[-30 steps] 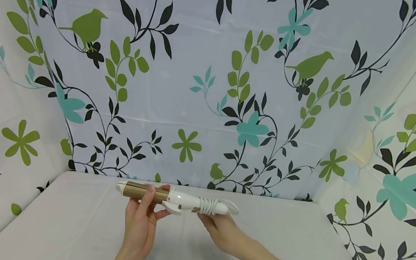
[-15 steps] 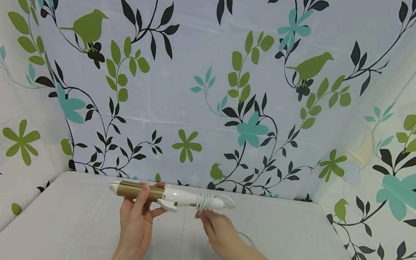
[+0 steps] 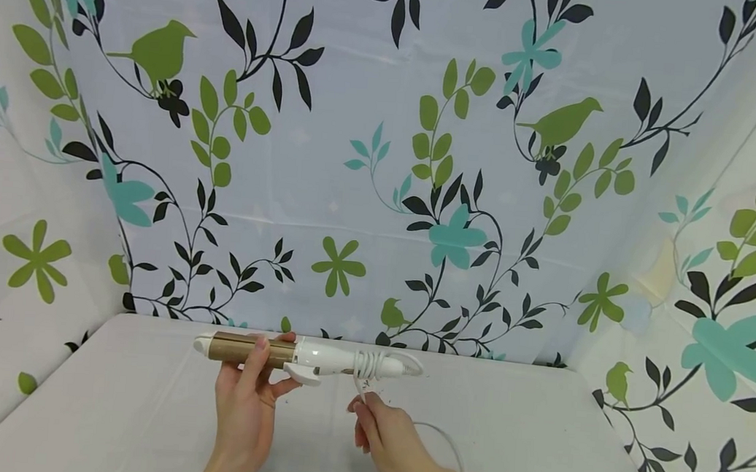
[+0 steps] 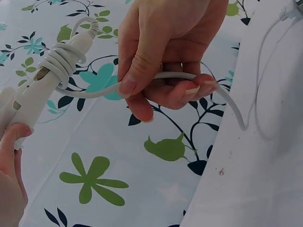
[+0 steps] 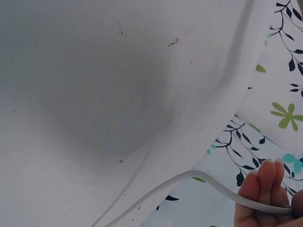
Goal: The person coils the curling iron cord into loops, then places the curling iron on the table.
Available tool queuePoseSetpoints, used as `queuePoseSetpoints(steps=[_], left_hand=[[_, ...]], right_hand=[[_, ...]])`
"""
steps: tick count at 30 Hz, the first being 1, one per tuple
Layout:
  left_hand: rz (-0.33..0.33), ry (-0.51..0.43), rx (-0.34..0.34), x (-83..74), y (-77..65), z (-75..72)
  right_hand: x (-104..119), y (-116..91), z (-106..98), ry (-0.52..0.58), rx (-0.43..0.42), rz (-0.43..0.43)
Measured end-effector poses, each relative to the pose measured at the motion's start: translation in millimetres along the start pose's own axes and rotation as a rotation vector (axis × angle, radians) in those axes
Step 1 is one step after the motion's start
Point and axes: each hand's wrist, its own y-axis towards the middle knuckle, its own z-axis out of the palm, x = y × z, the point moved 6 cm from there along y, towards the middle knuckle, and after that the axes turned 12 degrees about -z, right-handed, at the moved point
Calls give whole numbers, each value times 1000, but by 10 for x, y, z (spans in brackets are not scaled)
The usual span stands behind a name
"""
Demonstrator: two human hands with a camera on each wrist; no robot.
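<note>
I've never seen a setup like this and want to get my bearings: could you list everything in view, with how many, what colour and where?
curling iron, by its look: 1, white with gold-brown barrel, held up at centre
cord: 1, white, partly wound round the iron's white end, partly loose
plug-like piece: 1, greyish, too cut off to identify, left wrist view's top corner
table: 1, white, below
specks: several, dark or brown, on the table
patterned cloth: count unclear, pale with green, teal, black, behind and both sides
left hand: 1, bare, gripping the barrel
right hand: 1, bare, holding the loose cord
</note>
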Motion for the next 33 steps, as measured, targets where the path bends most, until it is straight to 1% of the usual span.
queuePoseSetpoints(steps=[1, 4, 9, 11, 15, 18, 19, 23, 27, 33], left_hand=[[-1, -1, 2, -2, -2, 0], [-11, -3, 6, -5, -10, 7], [-12, -1, -3, -11, -15, 11], [-4, -6, -1, -17, -16, 12], [29, -26, -7, -34, -20, 5], [42, -28, -10, -39, -24, 2], [42, -25, -7, -40, -26, 3], [37, -14, -5, -37, -27, 5], [37, -5, -4, -40, -23, 9], [40, -5, -2, -31, -17, 6]], right_hand=[[2, -9, 9, 20, 5, -1], [17, -28, 43, 34, 32, -22], [41, -60, 111, -5, 86, -72], [44, -77, 134, -33, 98, -94], [41, -126, 196, -32, 129, -116], [53, -157, 225, -16, 129, -130], [64, -162, 226, -27, 121, -144], [100, -180, 232, -41, 119, -151], [146, -194, 224, -100, 118, -164], [203, -240, 218, -263, 86, -209]])
